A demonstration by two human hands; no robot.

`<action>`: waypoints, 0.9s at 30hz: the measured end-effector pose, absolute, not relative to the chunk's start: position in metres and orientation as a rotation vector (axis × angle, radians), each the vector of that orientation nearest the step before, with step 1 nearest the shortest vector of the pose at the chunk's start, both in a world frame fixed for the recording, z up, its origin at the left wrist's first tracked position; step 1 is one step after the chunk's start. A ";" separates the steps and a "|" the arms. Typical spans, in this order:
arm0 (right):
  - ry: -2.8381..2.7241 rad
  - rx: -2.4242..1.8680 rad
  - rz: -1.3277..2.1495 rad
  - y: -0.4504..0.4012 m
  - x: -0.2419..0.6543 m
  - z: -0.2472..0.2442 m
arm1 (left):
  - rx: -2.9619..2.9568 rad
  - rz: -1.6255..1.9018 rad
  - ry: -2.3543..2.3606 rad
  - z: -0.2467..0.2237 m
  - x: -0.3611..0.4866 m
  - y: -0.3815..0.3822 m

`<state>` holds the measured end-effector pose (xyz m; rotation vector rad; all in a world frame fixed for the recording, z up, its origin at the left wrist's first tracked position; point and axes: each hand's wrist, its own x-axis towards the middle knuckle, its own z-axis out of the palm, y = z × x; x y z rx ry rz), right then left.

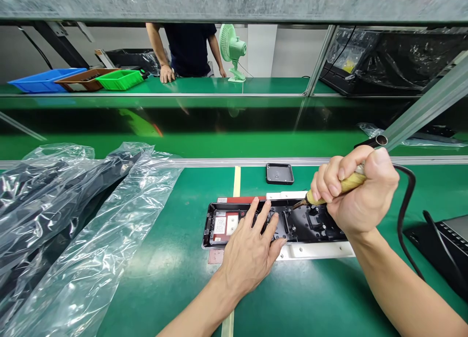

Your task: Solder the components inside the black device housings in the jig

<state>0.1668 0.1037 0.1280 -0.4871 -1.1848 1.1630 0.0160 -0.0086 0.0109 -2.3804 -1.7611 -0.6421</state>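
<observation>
A long black plastic housing lies open side up on a white fixture on the green bench. My left hand rests on the housing's left half with fingers spread, hiding part of it. In a closed fist, my right hand grips the yellow handle of a soldering iron, and a black cord trails off to the right. The iron slants down to the left; its tip is at a small post inside the housing, contact cannot be made out. A small black cover lies behind the housing.
Clear plastic bags with dark parts cover the bench's left side. Black parts lie at the right. Behind the partition are blue, brown and green bins, a green fan and a standing person.
</observation>
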 end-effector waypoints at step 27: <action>-1.308 -0.478 1.226 0.117 0.148 0.115 | -2.348 -0.624 -1.709 0.007 0.014 -0.008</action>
